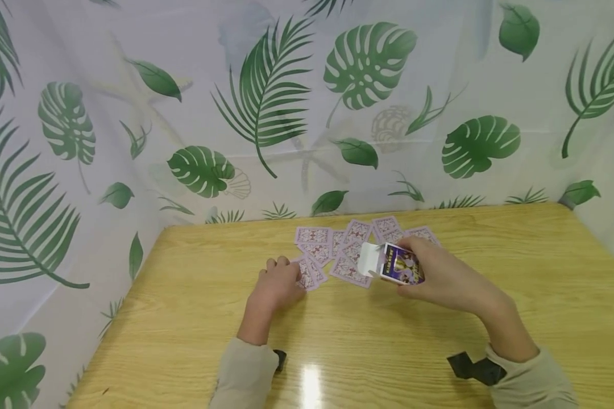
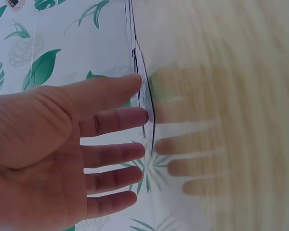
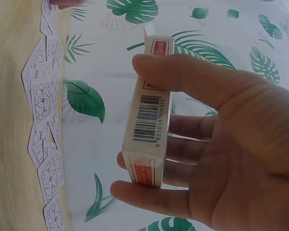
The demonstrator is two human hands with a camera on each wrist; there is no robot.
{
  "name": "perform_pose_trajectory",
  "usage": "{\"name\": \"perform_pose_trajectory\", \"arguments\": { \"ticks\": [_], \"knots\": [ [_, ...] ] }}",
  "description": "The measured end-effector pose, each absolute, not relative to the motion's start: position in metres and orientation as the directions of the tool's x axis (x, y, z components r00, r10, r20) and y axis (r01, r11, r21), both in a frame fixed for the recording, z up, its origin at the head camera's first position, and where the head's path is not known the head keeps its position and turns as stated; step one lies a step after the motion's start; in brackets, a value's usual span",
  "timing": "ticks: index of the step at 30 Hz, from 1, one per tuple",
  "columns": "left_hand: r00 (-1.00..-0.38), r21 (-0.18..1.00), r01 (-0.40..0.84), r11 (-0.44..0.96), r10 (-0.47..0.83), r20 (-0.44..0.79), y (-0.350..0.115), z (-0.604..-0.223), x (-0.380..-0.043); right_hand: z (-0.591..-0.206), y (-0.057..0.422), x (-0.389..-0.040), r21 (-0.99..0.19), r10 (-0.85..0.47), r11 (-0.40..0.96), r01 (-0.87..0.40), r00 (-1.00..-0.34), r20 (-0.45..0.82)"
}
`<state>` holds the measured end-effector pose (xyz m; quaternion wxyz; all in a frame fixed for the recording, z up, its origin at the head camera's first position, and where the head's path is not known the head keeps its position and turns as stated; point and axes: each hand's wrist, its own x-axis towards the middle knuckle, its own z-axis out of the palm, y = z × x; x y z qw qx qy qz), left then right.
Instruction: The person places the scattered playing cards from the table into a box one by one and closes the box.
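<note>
My right hand (image 1: pixel 450 279) grips a small playing-card box (image 1: pixel 403 265), thumb on one side and fingers round the other. Its white end flap stands open toward the left, over the spread cards. A barcode side of the box faces the right wrist view, the fingers curling behind it. My left hand (image 1: pixel 278 282) is at the left end of the playing cards (image 1: pixel 350 269), which lie face down with a reddish pattern. In the left wrist view, its thumb and index fingertips touch the edge of a card (image 2: pixel 146 94), and the fingers are nearly straight.
The cards overlap in a loose spread along the back of the wooden table (image 1: pixel 194 307). A leaf-printed cloth (image 1: pixel 286 113) hangs behind the table and along its left side. Dark straps (image 1: pixel 488 372) show at both sleeves.
</note>
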<state>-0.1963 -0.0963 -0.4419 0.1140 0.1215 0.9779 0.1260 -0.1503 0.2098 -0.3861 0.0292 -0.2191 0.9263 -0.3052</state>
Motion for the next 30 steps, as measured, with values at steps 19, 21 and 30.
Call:
{"name": "perform_pose_trajectory", "arguments": {
  "ticks": [19, 21, 30],
  "knots": [
    [-0.925, 0.369, 0.164, 0.915, 0.272, -0.266, -0.111, -0.444, -0.210, -0.390, 0.212, -0.152, -0.552, -0.430, 0.729, -0.405, -0.898, 0.090],
    [-0.920, 0.384, 0.155, 0.910, 0.274, -0.280, -0.113, -0.446, -0.210, -0.390, 0.212, -0.150, -0.553, -0.430, 0.727, -0.406, -0.898, 0.094],
    [-0.922, 0.390, 0.107, 0.914, 0.239, -0.306, -0.118, -0.449, -0.211, -0.390, 0.210, -0.149, -0.555, -0.433, 0.725, -0.407, -0.897, 0.092]
  ]
}}
